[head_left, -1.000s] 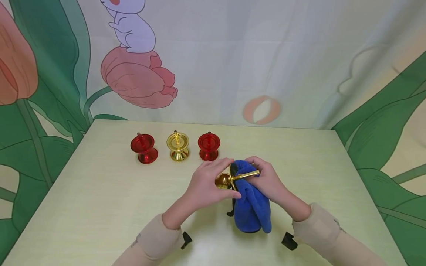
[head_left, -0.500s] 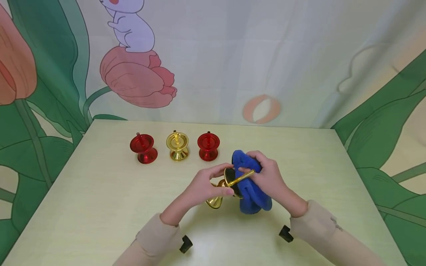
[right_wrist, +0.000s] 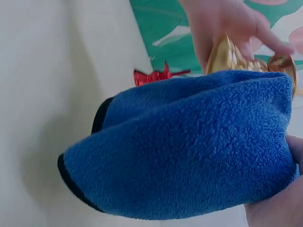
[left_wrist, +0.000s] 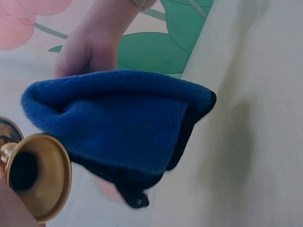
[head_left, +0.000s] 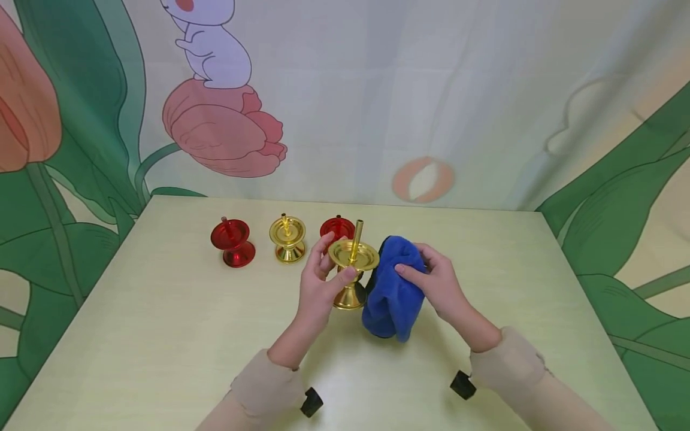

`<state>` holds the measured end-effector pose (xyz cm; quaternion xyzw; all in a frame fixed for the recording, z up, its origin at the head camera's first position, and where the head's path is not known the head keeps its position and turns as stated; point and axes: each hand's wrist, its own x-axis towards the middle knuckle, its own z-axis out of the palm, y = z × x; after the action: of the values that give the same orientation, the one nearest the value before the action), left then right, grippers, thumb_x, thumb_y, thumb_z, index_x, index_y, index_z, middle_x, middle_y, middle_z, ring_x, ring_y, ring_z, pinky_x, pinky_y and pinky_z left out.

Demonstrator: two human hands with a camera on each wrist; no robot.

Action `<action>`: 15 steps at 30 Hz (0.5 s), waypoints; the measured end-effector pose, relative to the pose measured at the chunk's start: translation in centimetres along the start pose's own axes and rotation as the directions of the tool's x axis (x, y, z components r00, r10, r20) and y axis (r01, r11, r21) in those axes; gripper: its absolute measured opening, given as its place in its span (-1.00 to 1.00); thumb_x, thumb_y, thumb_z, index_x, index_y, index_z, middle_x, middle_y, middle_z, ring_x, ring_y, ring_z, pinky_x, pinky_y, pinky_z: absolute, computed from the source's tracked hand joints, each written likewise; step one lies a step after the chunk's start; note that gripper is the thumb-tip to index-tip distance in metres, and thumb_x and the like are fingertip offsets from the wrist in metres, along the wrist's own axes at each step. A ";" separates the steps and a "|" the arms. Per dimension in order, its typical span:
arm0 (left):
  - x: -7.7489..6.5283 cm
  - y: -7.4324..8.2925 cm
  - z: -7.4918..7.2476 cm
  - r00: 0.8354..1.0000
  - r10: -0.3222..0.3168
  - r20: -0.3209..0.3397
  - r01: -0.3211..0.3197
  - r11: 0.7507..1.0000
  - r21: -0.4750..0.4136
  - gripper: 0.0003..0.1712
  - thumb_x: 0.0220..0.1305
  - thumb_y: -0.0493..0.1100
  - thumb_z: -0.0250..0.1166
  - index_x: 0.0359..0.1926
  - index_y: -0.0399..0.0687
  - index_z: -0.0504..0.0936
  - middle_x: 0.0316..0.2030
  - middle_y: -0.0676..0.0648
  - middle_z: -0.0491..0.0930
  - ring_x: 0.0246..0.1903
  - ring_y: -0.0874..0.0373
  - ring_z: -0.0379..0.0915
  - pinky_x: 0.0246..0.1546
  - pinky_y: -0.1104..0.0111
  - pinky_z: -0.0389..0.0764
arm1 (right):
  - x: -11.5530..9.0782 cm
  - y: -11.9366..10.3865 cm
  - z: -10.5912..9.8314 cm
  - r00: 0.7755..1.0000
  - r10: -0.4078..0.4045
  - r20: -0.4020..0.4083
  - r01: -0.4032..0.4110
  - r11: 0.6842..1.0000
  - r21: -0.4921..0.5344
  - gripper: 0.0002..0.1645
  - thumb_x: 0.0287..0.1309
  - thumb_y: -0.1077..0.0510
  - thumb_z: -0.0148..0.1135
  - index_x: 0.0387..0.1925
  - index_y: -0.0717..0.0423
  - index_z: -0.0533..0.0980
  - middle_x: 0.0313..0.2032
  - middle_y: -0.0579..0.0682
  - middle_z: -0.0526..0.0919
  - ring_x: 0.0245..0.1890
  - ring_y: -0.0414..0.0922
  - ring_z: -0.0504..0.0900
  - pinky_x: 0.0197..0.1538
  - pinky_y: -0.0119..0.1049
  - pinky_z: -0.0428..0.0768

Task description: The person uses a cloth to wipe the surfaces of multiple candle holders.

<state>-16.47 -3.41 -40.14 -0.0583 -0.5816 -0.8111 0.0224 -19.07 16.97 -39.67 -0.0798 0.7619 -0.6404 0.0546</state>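
A gold candle holder [head_left: 350, 294] with a thin upright tube in its dish stands nearly vertical in my left hand [head_left: 317, 288], held above the table. The thumb is at the front below the dish, the other fingers are behind it. My right hand [head_left: 443, 290] grips a folded blue cloth [head_left: 398, 293] with a dark edge, just right of the holder. In the left wrist view the hollow foot of the candle holder [left_wrist: 59, 177] is beside the cloth [left_wrist: 118, 125]. From the right wrist, the cloth [right_wrist: 189, 151] covers part of the candle holder.
Along the back of the pale table [head_left: 178, 335] stand a red candle holder [head_left: 232, 236], a shorter gold one [head_left: 289, 234] and another red one [head_left: 335, 225], the last partly behind my left hand. A patterned curtain [head_left: 334, 108] hangs behind the table.
The gold candle holder has turned from lying sideways to upright. The cloth has come off its dish area, now at its right side, and the right thumb lies over the cloth.
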 end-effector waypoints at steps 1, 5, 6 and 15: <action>0.0 0.0 0.2 1.000 0.013 -0.023 -0.013 1.000 -0.002 -0.19 -0.04 -0.10 0.35 0.22 -0.03 0.17 0.13 -0.13 0.40 -0.04 0.21 0.38 -0.18 0.50 0.54 | -0.1 -0.1 0.2 1.000 0.001 0.013 -0.001 1.000 0.023 -0.54 0.04 0.20 0.20 -0.01 0.28 0.36 -0.19 -0.10 0.52 -0.21 -0.25 0.55 -0.12 -0.36 0.56; 0.2 -0.1 1.1 0.995 0.049 -0.082 -0.047 0.998 0.034 -0.26 -0.02 -0.21 0.34 0.18 -0.10 0.18 0.05 -0.13 0.46 -0.13 0.17 0.34 -0.26 0.51 0.55 | -0.4 -0.3 1.1 0.997 0.004 0.079 -0.007 0.999 0.041 -0.51 0.06 0.18 0.18 0.03 0.28 0.35 -0.11 0.04 0.52 -0.17 -0.19 0.56 -0.07 -0.29 0.55; 0.2 -0.2 1.2 0.994 0.051 -0.093 -0.046 0.998 0.052 -0.26 -0.02 -0.22 0.33 0.17 -0.12 0.17 0.06 -0.10 0.46 -0.13 0.16 0.32 -0.27 0.51 0.55 | -0.5 -0.4 1.2 0.995 0.003 0.099 -0.006 0.999 0.032 -0.50 0.07 0.17 0.18 0.05 0.27 0.34 -0.07 0.09 0.51 -0.14 -0.16 0.56 -0.05 -0.25 0.54; 0.3 -0.5 1.4 0.976 0.057 -0.209 -0.036 0.994 0.101 -0.27 0.00 -0.16 0.32 0.15 -0.10 0.13 0.18 -0.05 0.35 0.17 0.26 0.24 0.18 0.24 0.28 | -1.7 -1.0 1.8 0.944 -0.117 0.308 0.147 0.986 -0.077 -0.46 0.21 0.15 -0.01 0.19 0.27 0.23 0.10 0.23 0.41 0.03 0.08 0.48 0.04 -0.16 0.48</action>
<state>-16.69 -1.96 -40.11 0.0159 -0.6128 -0.7829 0.1058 -17.03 15.34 -39.04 -0.2305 0.7684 -0.5841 0.1236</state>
